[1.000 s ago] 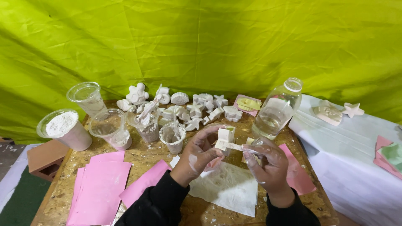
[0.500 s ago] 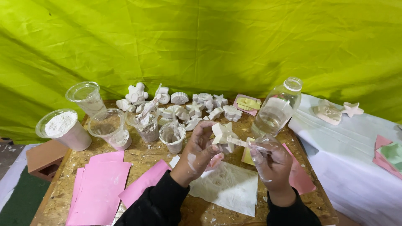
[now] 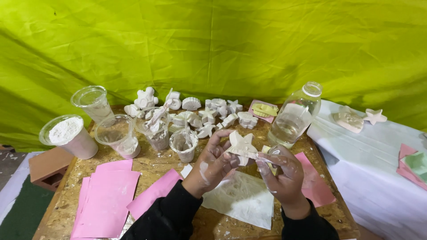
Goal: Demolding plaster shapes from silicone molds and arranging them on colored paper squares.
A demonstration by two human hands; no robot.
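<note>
both plaster-dusted hands close on a white star-shaped plaster cast (image 3: pixel 242 146), lifted above the chipboard worktop (image 3: pixel 169 164): left hand (image 3: pixel 213 162) cradles its edge, right hand (image 3: pixel 281 171) pinches a small stick to its rim, over white paper (image 3: pixel 240 200).

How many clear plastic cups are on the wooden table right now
5 clear plastic cups: powder-filled cup at far left, empty cup behind it, one beside it, one with a stirrer, and a small one nearest the left hand.
</note>
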